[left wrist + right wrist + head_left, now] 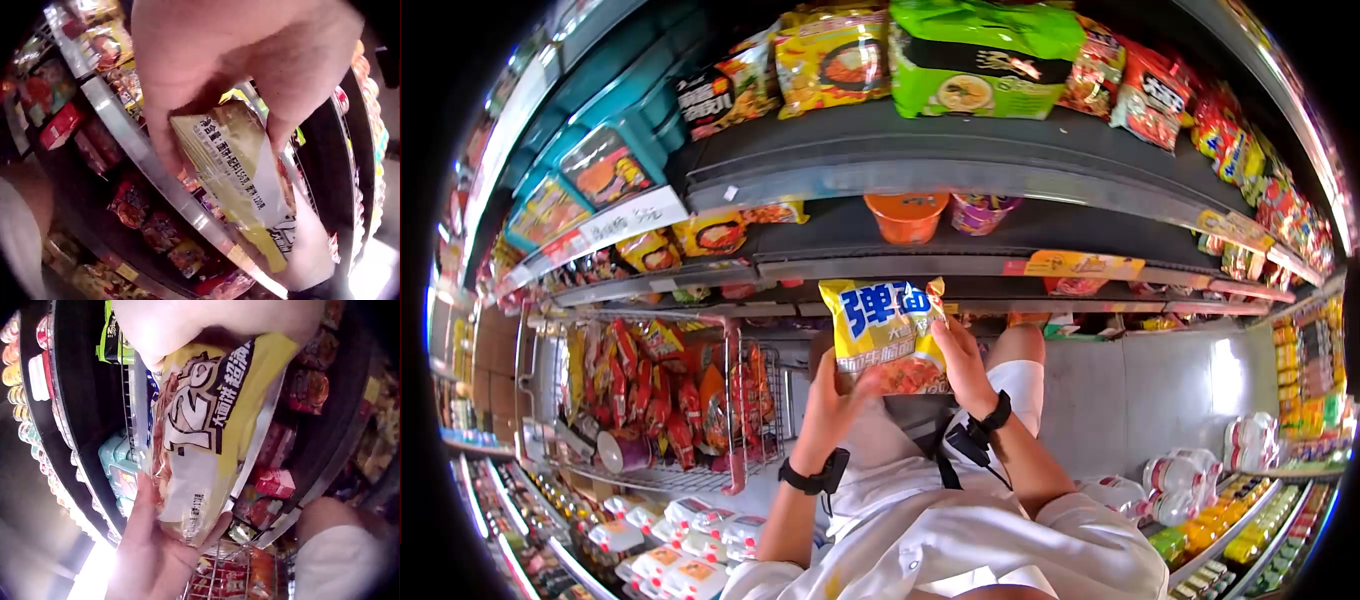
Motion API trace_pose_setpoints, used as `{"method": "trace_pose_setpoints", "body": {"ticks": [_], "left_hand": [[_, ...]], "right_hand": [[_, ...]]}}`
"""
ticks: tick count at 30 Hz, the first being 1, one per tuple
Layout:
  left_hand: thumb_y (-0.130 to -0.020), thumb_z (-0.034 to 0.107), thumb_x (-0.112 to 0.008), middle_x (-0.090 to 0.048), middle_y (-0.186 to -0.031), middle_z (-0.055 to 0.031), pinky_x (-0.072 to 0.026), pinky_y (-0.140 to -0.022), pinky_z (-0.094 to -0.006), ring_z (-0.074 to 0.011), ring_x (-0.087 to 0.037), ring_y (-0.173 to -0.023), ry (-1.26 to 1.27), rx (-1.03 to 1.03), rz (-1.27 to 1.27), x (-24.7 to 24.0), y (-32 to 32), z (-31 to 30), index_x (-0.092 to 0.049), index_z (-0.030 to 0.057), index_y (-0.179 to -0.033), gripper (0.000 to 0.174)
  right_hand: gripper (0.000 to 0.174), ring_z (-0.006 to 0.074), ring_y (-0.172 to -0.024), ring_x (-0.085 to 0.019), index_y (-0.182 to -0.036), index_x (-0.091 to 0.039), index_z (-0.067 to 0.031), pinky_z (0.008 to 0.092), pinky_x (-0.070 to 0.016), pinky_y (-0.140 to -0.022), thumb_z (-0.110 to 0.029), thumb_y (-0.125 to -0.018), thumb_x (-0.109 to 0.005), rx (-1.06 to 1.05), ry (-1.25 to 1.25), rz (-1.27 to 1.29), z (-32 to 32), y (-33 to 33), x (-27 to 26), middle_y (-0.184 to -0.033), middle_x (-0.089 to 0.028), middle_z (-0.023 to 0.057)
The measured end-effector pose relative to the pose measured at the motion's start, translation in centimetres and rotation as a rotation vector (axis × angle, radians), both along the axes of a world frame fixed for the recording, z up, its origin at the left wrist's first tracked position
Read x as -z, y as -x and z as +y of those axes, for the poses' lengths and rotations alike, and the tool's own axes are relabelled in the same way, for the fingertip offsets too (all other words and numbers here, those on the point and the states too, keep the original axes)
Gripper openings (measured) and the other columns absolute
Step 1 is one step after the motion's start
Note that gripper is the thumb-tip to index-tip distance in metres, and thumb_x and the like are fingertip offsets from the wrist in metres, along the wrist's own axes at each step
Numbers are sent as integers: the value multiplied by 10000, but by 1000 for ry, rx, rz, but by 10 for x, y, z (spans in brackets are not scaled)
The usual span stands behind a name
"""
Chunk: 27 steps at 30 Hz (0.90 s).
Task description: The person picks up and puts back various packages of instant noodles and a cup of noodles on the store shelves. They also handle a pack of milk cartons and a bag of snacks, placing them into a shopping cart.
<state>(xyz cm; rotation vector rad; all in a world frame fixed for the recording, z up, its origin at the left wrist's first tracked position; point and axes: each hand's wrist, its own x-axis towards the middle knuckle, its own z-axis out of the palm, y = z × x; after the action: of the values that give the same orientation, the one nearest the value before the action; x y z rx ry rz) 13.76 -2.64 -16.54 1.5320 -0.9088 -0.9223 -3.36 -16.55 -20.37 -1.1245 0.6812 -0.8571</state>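
A yellow and white instant noodle packet (890, 345) with blue lettering is held up in front of the body, its printed front facing the head camera. At its left end, my left hand (830, 412) grips it between thumb and fingers. My right hand (967, 368) holds the opposite end, the thumb lying along the packet's edge. Seen from the left wrist, the bottom side of the packet (240, 172) bears black printing and spans the gap between thumb and fingers. The right wrist view shows a large "120" on the packet (206, 425), with both hands on its ends.
Shelves (1000, 180) curve across the front, bearing a green noodle bag (985, 60), an orange noodle tub (907, 217) and teal boxes (615, 150). A wire cart (735, 400) at left holds several red packets. Bottle packs (1180, 485) stand on the floor at right.
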Motion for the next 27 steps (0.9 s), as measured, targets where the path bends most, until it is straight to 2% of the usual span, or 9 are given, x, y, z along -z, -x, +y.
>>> {"method": "trace_pose_setpoints", "body": {"ticks": [5,6,9,13,18,22,23,25,27], "left_hand": [[-885,74,-767,-678,-1094,-98,-527,-857,-301,-143,-642,-985,-11,30,-286,-6,27,-13,-506,-13,-1313,509],[-877,76,-776,-683,-1097,-113,-531,-861,-311,-156,-650,-995,-21,31,-295,-1,29,-15,-506,-12,-1312,520],[-860,129,-805,-695,-1117,-159,-539,-861,-349,-220,-680,-991,-37,48,-380,0,38,-21,-508,-9,-1301,549],[-869,179,-803,-689,-1094,-193,-538,-833,-368,-268,-695,-967,-36,118,-530,-8,54,-27,-507,-15,-1260,528],[-864,205,-814,-684,-1038,-187,-533,-806,-356,-244,-683,-938,-103,194,-484,-15,81,-27,-520,-13,-1196,495],[-863,160,-801,-716,-1032,-177,-547,-798,-339,-224,-712,-923,-87,296,-426,-8,90,-23,-544,-28,-1207,469],[-866,157,-797,-717,-1035,-170,-546,-800,-334,-211,-707,-924,-119,320,-458,-11,96,-20,-548,-29,-1204,459],[-874,149,-791,-718,-1040,-158,-544,-805,-325,-187,-695,-927,-152,355,-518,-17,110,-18,-557,-32,-1198,439],[-886,181,-783,-710,-1075,-166,-541,-822,-338,-212,-692,-945,-136,384,-530,-9,117,-15,-551,-28,-1222,459]], "right_hand": [[384,83,-948,-545,-1157,-609,12,264,-448,-856,-351,-1071,-516,119,126,105,3,30,16,-1024,-638,21],[382,112,-996,-570,-1216,-589,21,298,-456,-916,-327,-1067,-533,119,20,83,6,36,19,-1087,-651,49],[403,128,-1061,-587,-1304,-552,26,308,-459,-965,-295,-1060,-555,231,156,59,10,43,28,-1168,-650,73],[481,125,-1106,-592,-1382,-506,33,274,-465,-965,-311,-1053,-574,222,48,101,17,60,29,-1250,-637,92],[544,140,-1104,-588,-1266,-585,70,269,-448,-972,-427,-1047,-557,307,-67,154,16,88,40,-1170,-669,108],[461,28,-721,-422,-1108,-648,-68,207,-316,-581,-508,-1038,-529,439,-233,-15,21,105,48,-808,-503,-69],[451,32,-761,-467,-1106,-663,-50,206,-366,-630,-477,-1046,-532,397,-356,-21,23,115,42,-847,-564,-56],[496,75,-944,-538,-1153,-642,46,242,-440,-840,-424,-1069,-505,392,-382,-148,26,121,54,-1015,-648,17],[489,80,-953,-549,-1161,-638,54,245,-447,-845,-411,-1066,-520,455,-301,-102,32,128,61,-1016,-656,22]]}}
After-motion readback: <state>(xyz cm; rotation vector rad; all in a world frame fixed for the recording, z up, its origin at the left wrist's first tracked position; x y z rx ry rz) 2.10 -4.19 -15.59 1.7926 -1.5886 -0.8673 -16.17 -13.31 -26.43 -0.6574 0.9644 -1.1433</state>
